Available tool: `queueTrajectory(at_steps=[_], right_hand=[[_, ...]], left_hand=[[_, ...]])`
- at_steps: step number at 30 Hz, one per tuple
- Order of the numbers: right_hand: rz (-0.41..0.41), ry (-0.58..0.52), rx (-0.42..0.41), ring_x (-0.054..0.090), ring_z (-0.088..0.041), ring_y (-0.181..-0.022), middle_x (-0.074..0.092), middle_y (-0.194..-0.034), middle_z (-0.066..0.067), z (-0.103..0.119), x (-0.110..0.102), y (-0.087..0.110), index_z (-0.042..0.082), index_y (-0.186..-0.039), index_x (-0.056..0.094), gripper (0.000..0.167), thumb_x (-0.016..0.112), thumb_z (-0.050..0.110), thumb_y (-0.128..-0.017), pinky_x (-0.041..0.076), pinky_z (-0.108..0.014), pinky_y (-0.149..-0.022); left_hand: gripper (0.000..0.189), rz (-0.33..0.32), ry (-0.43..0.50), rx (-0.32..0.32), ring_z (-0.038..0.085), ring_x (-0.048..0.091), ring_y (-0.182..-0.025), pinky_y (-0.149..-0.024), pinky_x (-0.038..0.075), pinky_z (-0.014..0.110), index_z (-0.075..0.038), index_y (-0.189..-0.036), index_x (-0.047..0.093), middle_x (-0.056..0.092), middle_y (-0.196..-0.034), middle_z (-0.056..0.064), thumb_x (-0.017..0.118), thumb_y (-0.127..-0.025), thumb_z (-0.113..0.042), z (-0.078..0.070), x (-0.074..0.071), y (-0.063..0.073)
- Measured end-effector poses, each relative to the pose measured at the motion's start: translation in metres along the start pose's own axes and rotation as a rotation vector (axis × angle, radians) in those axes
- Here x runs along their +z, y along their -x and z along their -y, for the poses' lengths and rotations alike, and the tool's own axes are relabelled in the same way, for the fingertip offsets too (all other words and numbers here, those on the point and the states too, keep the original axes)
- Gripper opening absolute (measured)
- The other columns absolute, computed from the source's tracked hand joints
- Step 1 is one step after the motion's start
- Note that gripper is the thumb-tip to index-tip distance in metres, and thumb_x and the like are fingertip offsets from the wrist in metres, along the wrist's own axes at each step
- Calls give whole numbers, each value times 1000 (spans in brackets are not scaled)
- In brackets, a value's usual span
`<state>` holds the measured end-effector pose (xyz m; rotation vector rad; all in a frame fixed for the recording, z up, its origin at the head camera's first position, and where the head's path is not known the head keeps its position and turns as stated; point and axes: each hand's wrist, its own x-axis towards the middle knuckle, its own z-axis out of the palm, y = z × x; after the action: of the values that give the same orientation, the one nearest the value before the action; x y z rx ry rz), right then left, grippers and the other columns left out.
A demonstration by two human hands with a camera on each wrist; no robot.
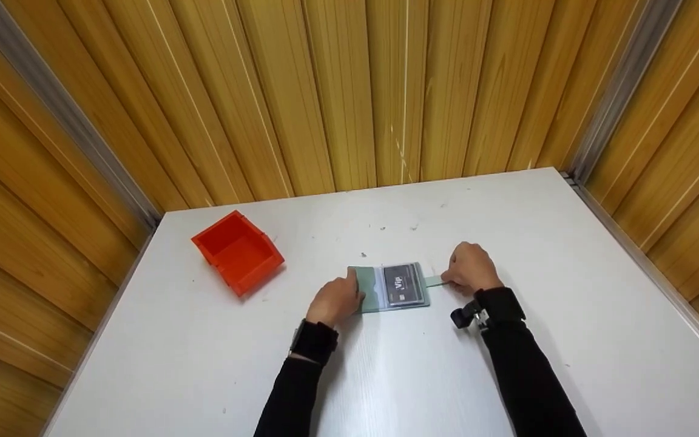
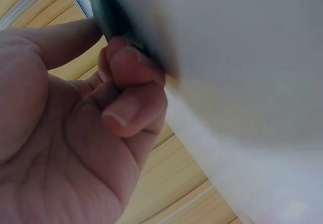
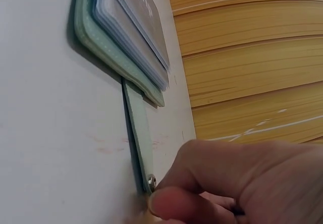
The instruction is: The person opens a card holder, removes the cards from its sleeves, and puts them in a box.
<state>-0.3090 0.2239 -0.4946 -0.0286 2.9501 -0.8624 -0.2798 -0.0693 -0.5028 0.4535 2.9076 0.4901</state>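
Observation:
A pale green card holder [image 1: 371, 291] lies opened out on the white table, with clear plastic sleeves stacked on its right half. The top sleeve holds a dark card [image 1: 403, 284] printed "Vip". My left hand [image 1: 334, 298] pinches the left cover's edge between thumb and fingers; in the left wrist view that edge is dark and blurred. On the other side, my right hand [image 1: 472, 267] pinches the end of the holder's narrow strap [image 3: 139, 128], which stretches out to the right. A metal snap [image 3: 152, 182] shows on the strap beside the fingertips.
An orange-red plastic bin [image 1: 240, 252] stands at the table's left rear, tilted in its bearing, with no contents visible. Wood-patterned walls [image 1: 337, 91] enclose the table [image 1: 204, 364] at the back and both sides. Small dark marks dot the tabletop.

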Motion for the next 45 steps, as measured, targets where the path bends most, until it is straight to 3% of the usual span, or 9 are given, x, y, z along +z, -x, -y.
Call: queueTrajectory(at_steps=[8,12,15,18,22,27,38,45], right_hand=[[4,-18,15,60,-14,-50,64,-51,1,-6,-1,2,4,-64,73,17,75,12,-80,45,-25,-55],[-29,-17,-26,67,-20,-63,73,-71,-7,-3,-2,1,0,-90,79,17,77,16,-85,49,-31,-63],[-14,-37,-116,61,-23,-75,71,-85,-11,5,2,-1,2,-116,76,36,82,21,-87,46,-34,-69],[100,-109,-216,53,-21,-78,65,-92,-8,12,11,-3,7,-135,67,59,88,25,-82,41,-33,-71],[251,-118,-271,52,-20,-91,60,-106,-7,16,23,-4,12,-148,57,85,95,32,-74,46,-36,-84],[276,-45,-302,52,-23,-101,57,-110,-8,17,30,-5,9,-149,55,94,98,31,-69,47,-44,-98],[269,-94,-273,54,-23,-102,58,-112,-8,18,29,-3,15,-146,57,93,100,29,-64,47,-43,-96],[260,-102,-290,54,-23,-101,59,-111,-7,19,27,-4,15,-144,59,92,101,28,-64,46,-41,-93]], left_hand=[[44,23,16,-22,22,54,-73,-73,56,44,5,-139,49,69,-93,20,60,-105,-21,1,1,0],[50,31,39,-31,23,56,-77,-77,57,46,6,-145,47,70,-98,22,60,-105,-21,0,1,0],[49,35,49,-36,23,57,-77,-79,57,47,5,-144,47,70,-99,22,60,-105,-21,0,0,0],[44,37,49,-35,22,56,-76,-77,57,46,4,-139,49,70,-97,21,60,-105,-20,0,0,0],[41,42,48,-36,22,54,-76,-74,54,42,3,-137,50,69,-96,19,60,-105,-20,0,-1,-1],[44,52,55,-45,22,54,-76,-73,52,41,4,-141,49,68,-97,19,59,-105,-20,0,0,-2],[33,29,61,-13,24,55,-74,-73,55,45,3,-128,53,66,-89,17,60,-104,-18,1,1,0],[33,35,51,-25,23,54,-76,-75,55,44,2,-129,53,67,-93,18,59,-105,-20,1,-1,-1]])
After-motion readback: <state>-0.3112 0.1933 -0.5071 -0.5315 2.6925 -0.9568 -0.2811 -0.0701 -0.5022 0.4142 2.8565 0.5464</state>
